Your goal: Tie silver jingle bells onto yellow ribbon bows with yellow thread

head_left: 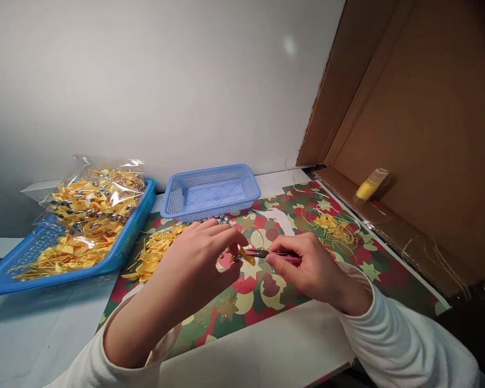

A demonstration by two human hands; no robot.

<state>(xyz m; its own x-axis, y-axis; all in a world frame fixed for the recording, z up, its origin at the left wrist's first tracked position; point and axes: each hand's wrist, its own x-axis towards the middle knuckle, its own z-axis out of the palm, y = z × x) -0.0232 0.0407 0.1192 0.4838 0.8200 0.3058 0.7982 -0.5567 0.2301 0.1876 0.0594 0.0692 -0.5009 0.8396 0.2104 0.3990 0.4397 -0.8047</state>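
Observation:
In the middle of the head view, my left hand [210, 248] pinches a yellow ribbon bow [248, 256] between thumb and fingertips. A silvery bead shows beside the ribbon, partly hidden by the fingers. A thin yellow cord [255, 230] loops up from the bow. My right hand [307, 264] is closed round small scissors [285, 257] with a dark red handle; their dark pointed tip reaches the bow. Left of my left hand lies a pile of yellow ribbon bows [157, 250]. Several silvery beads [225, 220] lie behind that hand.
A blue basket [139, 221] on the left bears gold-stemmed ribbon pieces and a clear bag [101, 196] of bows with silvery beads. Behind my hands stands a light-blue basket [214, 211]. Yellow cord scraps [335, 231] lie right on the patterned sheet [226, 315], near a yellow-filled tube [371, 186].

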